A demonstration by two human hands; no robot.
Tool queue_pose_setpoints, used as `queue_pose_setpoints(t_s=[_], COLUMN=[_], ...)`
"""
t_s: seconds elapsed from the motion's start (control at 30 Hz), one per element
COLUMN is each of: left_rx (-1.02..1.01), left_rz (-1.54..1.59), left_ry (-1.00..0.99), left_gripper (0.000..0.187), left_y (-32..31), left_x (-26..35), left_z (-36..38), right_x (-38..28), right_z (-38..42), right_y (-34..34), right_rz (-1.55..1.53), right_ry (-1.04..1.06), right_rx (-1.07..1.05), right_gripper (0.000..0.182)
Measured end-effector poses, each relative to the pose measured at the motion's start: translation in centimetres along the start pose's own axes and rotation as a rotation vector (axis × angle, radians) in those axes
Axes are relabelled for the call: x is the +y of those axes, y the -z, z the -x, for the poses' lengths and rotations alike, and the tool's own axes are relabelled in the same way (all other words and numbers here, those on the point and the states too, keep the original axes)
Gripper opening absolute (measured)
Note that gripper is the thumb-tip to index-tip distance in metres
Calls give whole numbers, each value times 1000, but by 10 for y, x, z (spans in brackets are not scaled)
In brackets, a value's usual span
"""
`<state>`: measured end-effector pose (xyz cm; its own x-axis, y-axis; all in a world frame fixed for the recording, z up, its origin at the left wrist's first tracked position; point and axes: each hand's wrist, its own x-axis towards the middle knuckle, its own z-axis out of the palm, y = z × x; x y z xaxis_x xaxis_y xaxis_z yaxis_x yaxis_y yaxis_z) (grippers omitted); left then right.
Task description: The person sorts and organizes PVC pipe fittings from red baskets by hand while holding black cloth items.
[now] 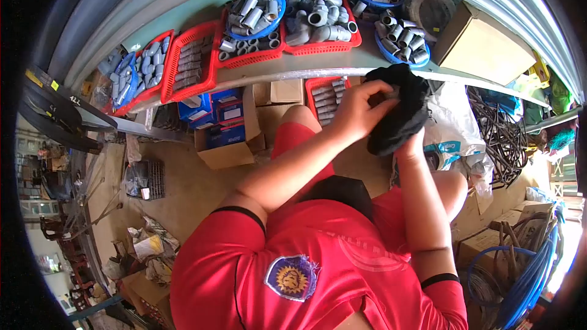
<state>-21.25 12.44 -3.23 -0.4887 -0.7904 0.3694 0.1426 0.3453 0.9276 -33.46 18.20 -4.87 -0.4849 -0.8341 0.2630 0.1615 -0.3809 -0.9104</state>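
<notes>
One black cloth item [400, 117], left hand [362, 110] atop, right hand [413, 144] beneath

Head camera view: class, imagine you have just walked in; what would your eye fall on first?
Probably the bright red shirt filling the lower middle, with its purple and gold badge. Above it, right of the picture's centre, the left hand pinches a soft black item that partly hides the right hand. Across the top, red baskets of grey fittings line a shelf.
</notes>
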Motion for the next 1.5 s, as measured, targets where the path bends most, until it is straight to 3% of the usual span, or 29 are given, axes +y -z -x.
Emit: queue_pose_setpoints(t_s=[0.03, 0.13, 0.17, 0.2, 0.23, 0.3, 0.4, 0.5, 0.53, 0.63, 0.67, 0.7, 0.77, 0.83, 0.9, 0.97, 1.0, 1.03, 1.1, 1.2, 1.27, 1.37, 1.4, 1.43, 1.5], left_rx=[34, 19, -38, -96, -152, -168, -165, -122, -102, -104, -100, -99, 52, 58, -87, -191, -134, -196, -288, -328, -278, -173, -160, -139, -67], left_rz=[-70, -526, -497, -469, -441, -421, -359, -374, -336, -199, -202, -152, -220, 5, -36, -199, -237, -134, -163, -250, -273, -437, -412, -390, -403], left_ry=[-39, -327, -304, -278, -251, -385, -437, -411, -439, -423, -427, -336, -320, -116, -5, 18, -63, 68, -6, -122, -228, -431, -383, -361, -394], left_gripper=[16, 19, 19, 19, 20, 18, 17, 20, 18, 14, 13, 10, 11, 15, 14, 13, 12, 12, 13, 12, 11, 12, 12, 12, 12], left_y=[-10, -15, -18, -21, -23, -29, -47, -66, -72, -87, -87, -85, -79, -74, -70, -70, -69, -65, -56, -59, -69, -86, -89, -89, -85], left_x=[6, 15, 15, 14, 14, 18, 26, 26, 24, 14, 11, 11, -18, -18, -16, -27, -25, -16, -20, -13, -13, -4, -4, -6, -14], left_z=[-1, -8, -11, -12, -12, -13, -7, -2, -2, -2, -6, -7, -18, -25, -28, -30, -33, -39, -50, -44, -36, -22, -18, -16, -16], right_x=[11, -7, -16, -36, -41, -40, -24, -27, -27, 6, 21, -22, 6, -21, -11, -17, -18, -17, -23, -25, -16, -14, -21, -10, 16], right_z=[4, -6, -8, -18, -18, -14, -7, -13, -15, -27, -32, -27, -36, -33, -38, -27, -22, -27, -31, -39, -45, -48, -45, -48, -56], right_y=[11, 37, 38, 45, 43, 57, 64, 71, 74, 116, 132, 91, 123, 99, 101, 81, 78, 79, 79, 85, 89, 93, 87, 96, 109], right_rz=[-348, 135, 283, 480, 484, 490, 158, -91, -97, -746, -501, -332, -410, -490, -313, 6, 361, 697, 688, 763, 420, -62, -148, -98, 170], right_ry=[-251, -72, 21, 33, 92, 146, 109, 35, -42, -134, -198, -281, -405, -468, -422, -212, -182, 131, 46, 52, -30, -357, -341, -379, -178], right_rx=[129, 61, 99, -81, -40, -38, 215, 197, 270, -38, 66, 354, 174, 447, 369, 275, 243, 147, 87, 224, 328, 552, 546, 558, 392], right_gripper=[44, 37, 34, 31, 26, 24, 24, 25, 33, 42, 49, 48, 49, 45, 38, 45, 50, 43, 36, 33, 31, 26, 27, 31, 37])
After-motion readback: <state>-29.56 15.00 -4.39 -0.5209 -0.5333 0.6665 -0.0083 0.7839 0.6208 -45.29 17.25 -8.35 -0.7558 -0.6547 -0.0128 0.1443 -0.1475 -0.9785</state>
